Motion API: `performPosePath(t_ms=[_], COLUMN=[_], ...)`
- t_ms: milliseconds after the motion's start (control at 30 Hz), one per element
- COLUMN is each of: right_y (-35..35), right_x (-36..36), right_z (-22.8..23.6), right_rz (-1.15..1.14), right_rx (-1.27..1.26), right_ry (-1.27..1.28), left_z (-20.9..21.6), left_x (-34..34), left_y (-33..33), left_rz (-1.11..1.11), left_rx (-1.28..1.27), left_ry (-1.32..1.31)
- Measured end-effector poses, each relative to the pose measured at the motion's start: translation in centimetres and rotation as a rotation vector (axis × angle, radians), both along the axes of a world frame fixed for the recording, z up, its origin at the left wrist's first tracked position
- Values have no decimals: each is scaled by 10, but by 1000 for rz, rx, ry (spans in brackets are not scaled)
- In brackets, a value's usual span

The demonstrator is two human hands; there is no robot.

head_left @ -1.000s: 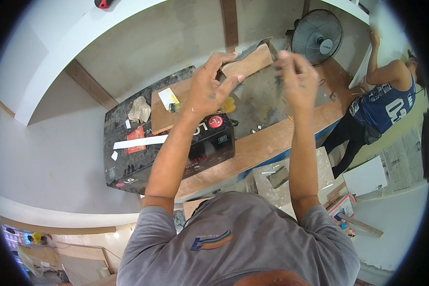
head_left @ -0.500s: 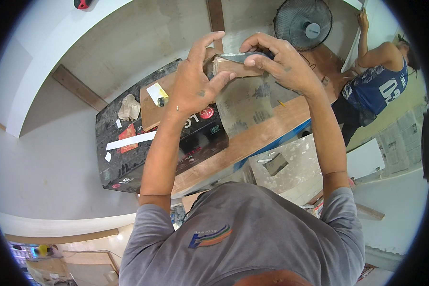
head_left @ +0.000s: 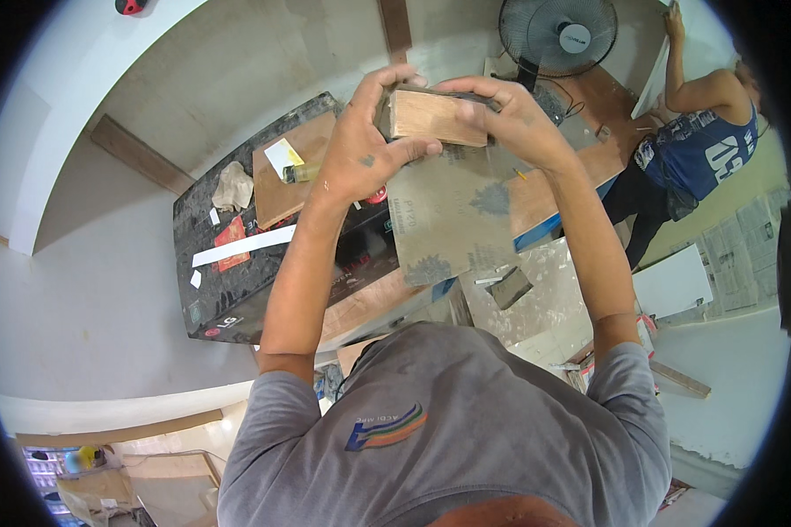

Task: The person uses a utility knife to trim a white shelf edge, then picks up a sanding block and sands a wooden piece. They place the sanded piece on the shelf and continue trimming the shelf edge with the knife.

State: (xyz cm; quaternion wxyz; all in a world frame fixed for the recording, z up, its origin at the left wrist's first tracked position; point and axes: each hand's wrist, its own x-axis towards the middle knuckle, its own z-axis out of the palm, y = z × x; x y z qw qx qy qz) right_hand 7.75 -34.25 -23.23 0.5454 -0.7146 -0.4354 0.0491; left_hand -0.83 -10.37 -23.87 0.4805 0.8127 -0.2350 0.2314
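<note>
A light wooden block point(head_left: 431, 118) is up in front of me, gripped at both ends. My left hand point(head_left: 369, 145) clasps its left end, thumb below and fingers over the top. At the right end, my right hand point(head_left: 518, 123) pinches the block with the thumb on its near face; those fingers are partly hidden behind it. From the block hangs a grey-brown sheet of sandpaper point(head_left: 453, 211), its printed back toward me. A dark edge of the sheet shows along the block's top, under my fingers.
Beneath is a large black carton point(head_left: 246, 294) holding a brown board point(head_left: 277, 198), a crumpled cloth point(head_left: 233, 187) and a white strip point(head_left: 242, 247). A pencil point(head_left: 520, 175) lies on the wooden bench point(head_left: 536, 198). A fan point(head_left: 558, 35) stands behind; a co-worker point(head_left: 703, 149) handles a panel at right.
The block has tipped so its broad face shows toward me. The sandpaper sheet now hangs lower and nearer, covering more of the bench. My right thumb has shifted onto the block's face.
</note>
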Motion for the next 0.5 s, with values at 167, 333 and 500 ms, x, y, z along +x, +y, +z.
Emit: performPosePath(t_ms=[167, 333, 500], right_y=[-2, 1, 4], right_x=[-9, -7, -9], right_z=[-15, -28, -40], right_rz=[-38, -37, -17], right_rx=[-70, -27, 26], right_ry=[-292, -201, -349], left_z=[4, 2, 14], left_x=[-3, -9, -20], left_y=[4, 8, 9], left_rz=[-23, 45, -96], left_rx=[-20, 74, -78], left_ry=[-30, -23, 193])
